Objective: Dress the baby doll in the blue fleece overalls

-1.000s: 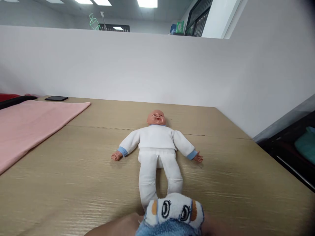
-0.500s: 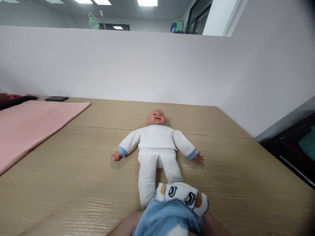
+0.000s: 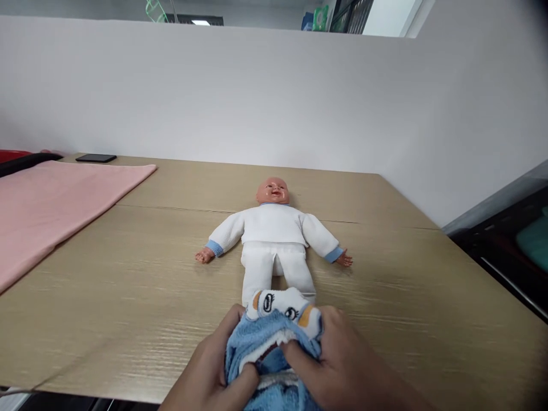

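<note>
A baby doll (image 3: 272, 237) in a white suit with blue cuffs lies on its back on the wooden table (image 3: 128, 285), arms spread, head away from me. At its feet I hold a fluffy blue sock (image 3: 274, 342) with a white toe showing cartoon eyes. My left hand (image 3: 209, 371) grips the sock's left side, thumb pressed into the bunched fabric. My right hand (image 3: 342, 365) pinches its right side. The sock hides the doll's lower legs and feet.
A pink cloth (image 3: 51, 194) covers the table's left part, with a black phone (image 3: 96, 158) beyond it near the white partition (image 3: 257, 97). A dark shelf (image 3: 505, 251) with a teal item stands past the table's right edge.
Both hands have come up into view with the sock, moving it forward over the doll's lower legs. The sock is more bunched. The view has tilted down slightly.
</note>
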`<state>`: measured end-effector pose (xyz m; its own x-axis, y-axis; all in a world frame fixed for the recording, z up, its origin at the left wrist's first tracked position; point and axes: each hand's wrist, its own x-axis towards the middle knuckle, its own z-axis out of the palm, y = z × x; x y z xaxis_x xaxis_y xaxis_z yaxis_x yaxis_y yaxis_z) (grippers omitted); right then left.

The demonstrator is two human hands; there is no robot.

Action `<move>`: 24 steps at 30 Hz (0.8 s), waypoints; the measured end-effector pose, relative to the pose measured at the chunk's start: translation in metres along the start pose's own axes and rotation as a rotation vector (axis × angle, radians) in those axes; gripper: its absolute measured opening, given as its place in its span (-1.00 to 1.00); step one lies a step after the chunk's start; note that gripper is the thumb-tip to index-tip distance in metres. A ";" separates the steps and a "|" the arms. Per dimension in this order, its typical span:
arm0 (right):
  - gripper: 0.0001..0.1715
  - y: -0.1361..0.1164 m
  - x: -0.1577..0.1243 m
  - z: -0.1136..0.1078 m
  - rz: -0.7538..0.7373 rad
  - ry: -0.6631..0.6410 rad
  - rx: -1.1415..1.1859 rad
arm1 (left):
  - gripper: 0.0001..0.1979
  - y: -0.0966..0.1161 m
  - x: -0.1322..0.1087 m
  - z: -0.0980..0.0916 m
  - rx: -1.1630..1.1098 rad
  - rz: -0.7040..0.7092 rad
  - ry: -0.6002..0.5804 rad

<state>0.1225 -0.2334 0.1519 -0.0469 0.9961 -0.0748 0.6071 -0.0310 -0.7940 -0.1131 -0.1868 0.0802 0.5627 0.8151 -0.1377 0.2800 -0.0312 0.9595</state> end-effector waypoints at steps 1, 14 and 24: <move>-0.81 -0.001 0.001 0.002 0.007 0.006 -0.054 | -0.39 0.000 0.000 -0.001 0.018 -0.021 -0.023; -0.66 0.014 -0.008 0.013 0.086 -0.322 -0.284 | -0.47 0.002 -0.006 0.005 0.156 -0.090 -0.240; -0.26 0.028 -0.013 0.032 0.219 -0.356 -0.520 | -0.50 -0.009 -0.002 0.017 0.605 -0.175 -0.239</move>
<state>0.1146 -0.2503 0.1111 -0.0837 0.8803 -0.4670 0.9319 -0.0969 -0.3496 -0.1033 -0.1980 0.0671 0.6068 0.6892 -0.3961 0.7298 -0.2855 0.6212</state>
